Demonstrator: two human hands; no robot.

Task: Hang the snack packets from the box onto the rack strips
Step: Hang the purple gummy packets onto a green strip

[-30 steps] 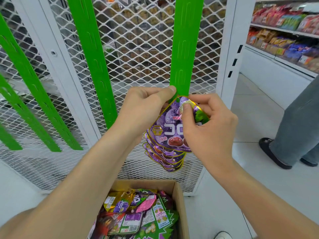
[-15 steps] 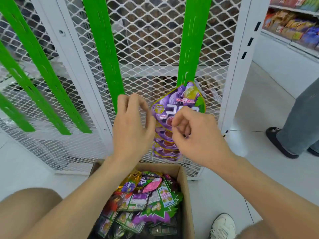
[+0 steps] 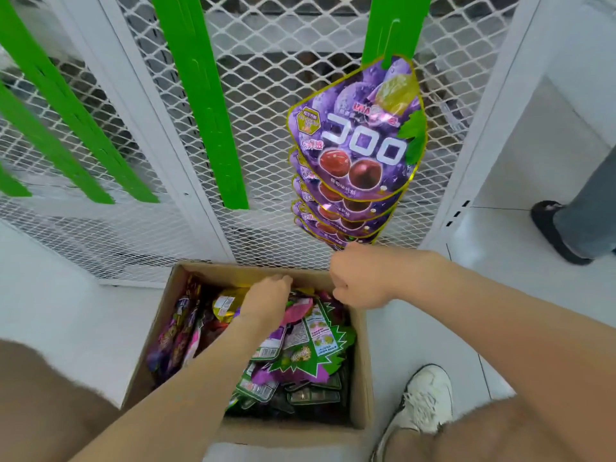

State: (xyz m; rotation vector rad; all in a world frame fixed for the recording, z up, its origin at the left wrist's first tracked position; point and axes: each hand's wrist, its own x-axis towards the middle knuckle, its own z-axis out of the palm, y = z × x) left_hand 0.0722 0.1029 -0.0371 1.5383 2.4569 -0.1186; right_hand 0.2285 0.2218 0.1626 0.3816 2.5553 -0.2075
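Leftmost, bare green strips [image 3: 76, 128] are seen slanting down the mesh rack [image 3: 266, 78], with nothing hung on them. Below, the box [image 3: 361, 361] is set on the floor [image 3: 83, 311] against the rack, and loose packets [image 3: 310, 345] are heaped flat inside it, turned every way. The left hand [image 3: 266, 300] is lowered into the box, on top of the heap near the far wall. Whether its grip is closed on a packet cannot be told, as the fingers are hidden by the back of the hand. Further right, purple packets [image 3: 360, 135] are hung overlapping down the right strip [image 3: 388, 31]. The right hand [image 3: 358, 278] is held just under them, over the box's far right corner, its grip loosely curled and empty. The heap lies directly beneath the left hand, the nearer one, so the pick is judged to fall to it.
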